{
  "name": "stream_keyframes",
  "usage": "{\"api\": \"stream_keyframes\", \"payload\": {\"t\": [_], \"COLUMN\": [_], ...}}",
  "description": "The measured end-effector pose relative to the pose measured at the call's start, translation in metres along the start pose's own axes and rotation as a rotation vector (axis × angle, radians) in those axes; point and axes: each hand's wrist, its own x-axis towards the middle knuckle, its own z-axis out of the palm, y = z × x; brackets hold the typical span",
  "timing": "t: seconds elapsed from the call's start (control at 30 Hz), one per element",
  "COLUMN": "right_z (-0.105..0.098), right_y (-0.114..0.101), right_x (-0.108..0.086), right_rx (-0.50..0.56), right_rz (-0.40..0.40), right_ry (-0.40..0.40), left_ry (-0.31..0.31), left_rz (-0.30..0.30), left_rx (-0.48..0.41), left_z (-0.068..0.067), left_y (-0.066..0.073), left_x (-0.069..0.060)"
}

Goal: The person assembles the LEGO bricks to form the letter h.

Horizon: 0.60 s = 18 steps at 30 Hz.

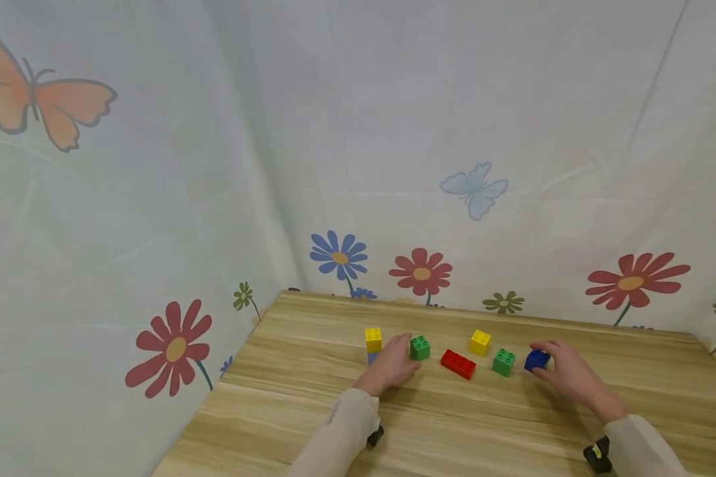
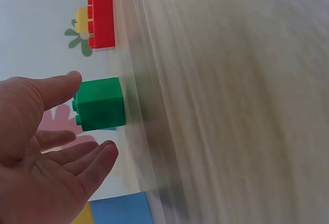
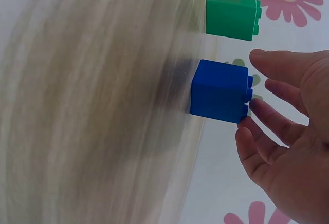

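Note:
My left hand [image 1: 392, 363] is spread beside a green toy building brick [image 1: 419, 348]; in the left wrist view its thumb and fingers [image 2: 97, 170] stand on either side of that green brick [image 2: 100, 104] without gripping it. My right hand [image 1: 569, 374] hovers around a dark blue brick [image 1: 536, 360]. The right wrist view has its thumb above and its fingertips [image 3: 247, 131] near the studded side of the blue brick [image 3: 220, 90], not closed on it. A yellow brick [image 1: 373, 339] stands atop a blue brick [image 1: 372, 358], partly hidden by my left hand.
Between the hands lie a red long brick [image 1: 458, 364], a yellow brick [image 1: 480, 342] and another green brick [image 1: 504, 362] on the wooden table [image 1: 483, 424]. A white cloth [image 1: 382, 132] printed with flowers and butterflies hangs behind and to the left.

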Motion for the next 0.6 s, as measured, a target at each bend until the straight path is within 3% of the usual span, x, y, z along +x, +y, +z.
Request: {"api": "stream_keyframes", "payload": {"t": [0.3,0.47,0.6], "right_z": [0.001,0.002,0.003], "right_y": [0.008,0.012,0.015], "right_x": [0.003,0.007,0.009], "right_rx": [0.074,0.077,0.077], "right_rz": [0.023,0.073,0.063], "right_ry": [-0.021,-0.060,-0.061], "left_ry": [-0.010,-0.010,-0.010], "left_rz": [-0.056,-0.057,-0.074], "left_rx": [-0.043,-0.075,-0.095], "left_z": [0.005,0.006,0.006], "left_y": [0.002,0.002,0.003], "left_x": [0.008,0.011,0.013]}}
